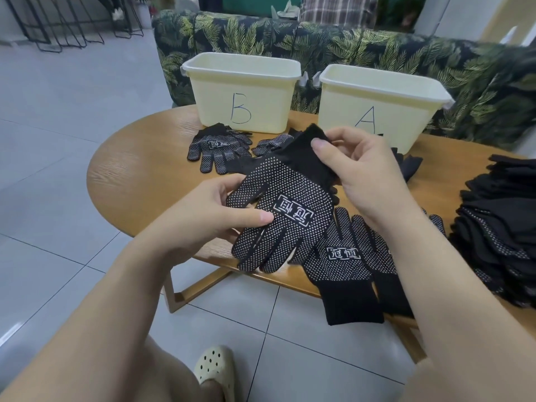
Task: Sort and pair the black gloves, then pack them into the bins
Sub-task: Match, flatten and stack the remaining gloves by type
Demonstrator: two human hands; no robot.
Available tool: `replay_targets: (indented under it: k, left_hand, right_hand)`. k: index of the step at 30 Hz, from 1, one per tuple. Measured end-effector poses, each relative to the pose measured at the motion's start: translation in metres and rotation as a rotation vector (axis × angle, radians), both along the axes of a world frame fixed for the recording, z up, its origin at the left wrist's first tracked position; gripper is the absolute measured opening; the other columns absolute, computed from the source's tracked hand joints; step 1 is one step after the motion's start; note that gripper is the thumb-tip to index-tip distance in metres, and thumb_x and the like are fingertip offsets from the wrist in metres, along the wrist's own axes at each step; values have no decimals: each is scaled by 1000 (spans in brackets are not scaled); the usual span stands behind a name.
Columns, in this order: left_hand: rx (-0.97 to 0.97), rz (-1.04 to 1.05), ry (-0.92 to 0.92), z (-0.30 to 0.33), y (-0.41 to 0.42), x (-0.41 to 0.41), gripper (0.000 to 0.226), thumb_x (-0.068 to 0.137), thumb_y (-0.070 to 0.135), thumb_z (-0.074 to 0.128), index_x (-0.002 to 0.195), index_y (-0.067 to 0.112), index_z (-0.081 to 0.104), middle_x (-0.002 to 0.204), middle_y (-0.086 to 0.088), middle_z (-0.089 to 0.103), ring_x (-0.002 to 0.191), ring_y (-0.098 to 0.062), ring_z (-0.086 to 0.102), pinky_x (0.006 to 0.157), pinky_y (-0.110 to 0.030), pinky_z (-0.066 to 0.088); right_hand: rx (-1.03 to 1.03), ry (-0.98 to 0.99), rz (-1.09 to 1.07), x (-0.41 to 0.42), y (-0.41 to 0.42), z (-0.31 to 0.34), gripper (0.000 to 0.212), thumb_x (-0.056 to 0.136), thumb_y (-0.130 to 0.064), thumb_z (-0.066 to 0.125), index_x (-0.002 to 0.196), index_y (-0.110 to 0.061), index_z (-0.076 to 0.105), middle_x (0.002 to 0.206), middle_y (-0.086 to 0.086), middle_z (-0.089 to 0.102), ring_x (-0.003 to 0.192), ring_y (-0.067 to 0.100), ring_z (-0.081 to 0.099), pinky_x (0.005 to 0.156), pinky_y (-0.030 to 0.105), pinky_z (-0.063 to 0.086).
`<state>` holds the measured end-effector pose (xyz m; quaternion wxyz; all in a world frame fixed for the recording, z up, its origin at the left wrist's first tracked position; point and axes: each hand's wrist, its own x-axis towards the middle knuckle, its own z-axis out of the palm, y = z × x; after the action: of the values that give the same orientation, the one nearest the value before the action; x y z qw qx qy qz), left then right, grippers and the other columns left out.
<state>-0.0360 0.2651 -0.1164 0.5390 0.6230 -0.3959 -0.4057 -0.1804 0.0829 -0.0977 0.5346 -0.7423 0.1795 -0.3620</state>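
Your left hand (220,210) grips the finger end of a dotted black glove (278,210), thumb pressed on the dotted palm and fingers curled underneath, while your right hand (356,169) pinches the glove's cuff between thumb and forefinger, so the glove is held above the counter (139,175), stretched between both hands with its fingers pointing down toward you. Behind the counter runs a sofa (377,53) in dark leaf-print fabric. On the far side of the counter stand two pale yellow bins side by side, apart from each other: bin B (240,94) on the left and bin A (377,103) on the right, its letter partly hidden by your right hand. At the right edge of the counter lies a tall stack (499,227) of black gloves. Near you, just under your right forearm, a pair (348,262) of gloves lies dotted side up with the cuffs hanging over the counter's near edge. In front of bin B another glove set (217,149) lies dotted side up, fingers toward you, and a further glove (269,143) shows just beside it, partly hidden by the one you hold. More black fabric (409,166) shows behind your right hand, below bin A. Down on the tiled floor (58,184) your cream clog (217,372) is visible.
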Motion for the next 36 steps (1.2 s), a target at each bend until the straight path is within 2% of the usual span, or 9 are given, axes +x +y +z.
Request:
replay_targets:
  k: [4, 8, 13, 18, 23, 28, 31, 33, 36]
  left_hand:
    - [-1, 50, -39, -1, -7, 0, 30, 83, 7, 82, 110, 7, 67, 97, -18, 77, 85, -33, 76, 71, -36, 56]
    - [-26, 53, -2, 0, -14, -4, 19, 82, 4, 78, 93, 15, 66, 82, -14, 74, 73, -20, 70, 65, -30, 56]
    - [-72, 54, -83, 1, -22, -11, 18, 85, 5, 76, 101, 10, 70, 91, 0, 77, 82, -10, 71, 69, -23, 55]
    - [-62, 115, -176, -4, -35, -12, 21, 86, 9, 78, 106, 13, 73, 87, 5, 75, 84, -7, 68, 76, -29, 53]
    - [-32, 231, -377, -10, -51, -21, 10, 84, 12, 81, 88, 9, 73, 82, 8, 76, 82, -17, 72, 83, -34, 55]
    - [24, 299, -553, -14, -63, -26, 9, 90, 20, 75, 81, 22, 74, 64, 5, 65, 57, -1, 52, 55, -14, 39]
    - [58, 398, -647, -14, -69, -29, 15, 96, 27, 66, 83, 24, 73, 62, 6, 65, 52, -1, 49, 52, -19, 37]
    - [58, 400, -434, -11, -75, -33, 24, 103, 29, 54, 94, 17, 71, 65, -2, 72, 52, -9, 54, 53, -24, 42]
    - [151, 298, 80, -1, -82, -42, 44, 110, 43, 36, 113, 6, 59, 77, -18, 76, 57, -24, 67, 53, -29, 55]
  right_hand:
    - [-41, -69, -4, -3, -4, 17, 10, 98, -17, 68, 93, -23, 73, 79, -9, 72, 81, 8, 69, 72, 27, 56]
    - [-72, -118, -24, -9, -10, 26, 12, 100, -14, 66, 92, -21, 72, 78, -3, 71, 63, 3, 63, 56, 16, 48]
    - [-76, -132, 14, -13, -19, 30, 13, 99, -13, 65, 94, -24, 72, 83, -6, 74, 84, 13, 68, 80, 36, 57]
    - [-99, -134, 31, -20, -26, 36, 14, 100, -10, 62, 96, -22, 69, 87, -5, 73, 88, 14, 69, 79, 32, 58]
    - [-158, -143, -15, -24, -34, 37, 9, 95, -17, 66, 94, -24, 70, 89, 0, 72, 86, 17, 68, 80, 41, 58]
    - [-171, -142, -61, -31, -42, 34, 9, 96, -16, 66, 96, -23, 71, 91, 1, 73, 87, 15, 69, 77, 35, 59]
    - [-197, -145, -103, -35, -46, 34, 9, 96, -16, 67, 96, -23, 71, 91, 0, 73, 86, 13, 68, 77, 35, 58]
    - [-239, -130, -139, -37, -50, 33, 7, 95, -19, 68, 95, -26, 70, 92, -1, 73, 88, 13, 68, 80, 42, 61]
    - [-284, -109, -164, -38, -54, 29, 8, 94, -21, 69, 95, -29, 69, 93, -3, 73, 89, 12, 68, 84, 45, 61]
